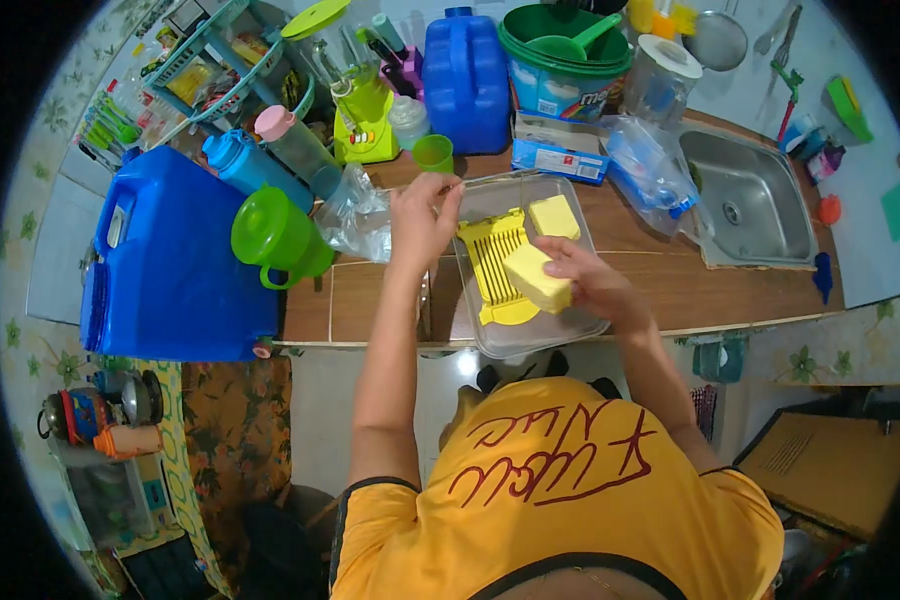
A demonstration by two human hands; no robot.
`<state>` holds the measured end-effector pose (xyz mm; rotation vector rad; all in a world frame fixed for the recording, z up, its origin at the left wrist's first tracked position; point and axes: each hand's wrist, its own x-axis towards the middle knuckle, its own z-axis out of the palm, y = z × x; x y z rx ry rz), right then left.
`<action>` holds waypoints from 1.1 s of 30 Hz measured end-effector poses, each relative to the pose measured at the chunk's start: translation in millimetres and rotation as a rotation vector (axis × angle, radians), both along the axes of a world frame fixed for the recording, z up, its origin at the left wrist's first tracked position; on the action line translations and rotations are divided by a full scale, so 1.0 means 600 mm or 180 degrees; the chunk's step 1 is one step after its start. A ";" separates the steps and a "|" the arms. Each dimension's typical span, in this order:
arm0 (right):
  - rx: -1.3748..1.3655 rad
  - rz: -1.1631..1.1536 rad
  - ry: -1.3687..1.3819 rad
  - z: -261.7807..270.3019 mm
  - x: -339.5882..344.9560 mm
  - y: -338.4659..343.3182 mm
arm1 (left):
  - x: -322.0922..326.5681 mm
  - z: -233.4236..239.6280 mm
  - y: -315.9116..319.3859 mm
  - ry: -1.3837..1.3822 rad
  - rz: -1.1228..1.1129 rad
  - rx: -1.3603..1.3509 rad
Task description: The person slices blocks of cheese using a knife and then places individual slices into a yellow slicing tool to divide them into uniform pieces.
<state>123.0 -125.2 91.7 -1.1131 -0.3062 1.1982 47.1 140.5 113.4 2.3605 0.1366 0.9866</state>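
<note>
My right hand (596, 281) grips a pale yellow block (538, 277), which looks like cheese or butter. The block is tilted over a yellow slotted slicer (495, 259) and covers part of its right side. The slicer rests in a clear plastic tray (510, 341). A second pale yellow block (555, 217) lies in the tray's far right part. My left hand (425, 221) is at the tray's far left corner with thumb and fingertips close together. Whether it pinches the rim or something thin cannot be made out.
Left of the tray are a crumpled clear plastic bag (360, 217), a green pitcher (281, 236) and a large blue jerrycan (187, 262). Behind it stand a green cup (433, 154) and a blue carton (559, 159). A bagged item (649, 169) and steel sink (757, 202) are right.
</note>
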 end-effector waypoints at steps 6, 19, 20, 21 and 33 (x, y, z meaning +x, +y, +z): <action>-0.0246 -0.0648 -0.0195 -0.091 0.011 0.090 | 0.020 -0.005 0.019 0.0132 -0.0056 -0.0272; -0.1070 -0.0403 -0.0596 -0.054 0.011 0.140 | 0.035 -0.021 0.024 -0.0110 -0.0057 -0.0342; -0.1105 -0.0304 -0.0583 -0.050 0.012 0.140 | 0.034 -0.021 0.024 -0.0108 -0.0061 -0.0347; -0.1136 -0.0208 -0.0573 -0.048 0.013 0.140 | 0.033 -0.018 0.023 0.0062 -0.0005 -0.0479; -0.1991 -0.0266 -0.2927 -0.080 0.041 0.110 | 0.044 -0.024 0.023 0.0017 0.0001 -0.0680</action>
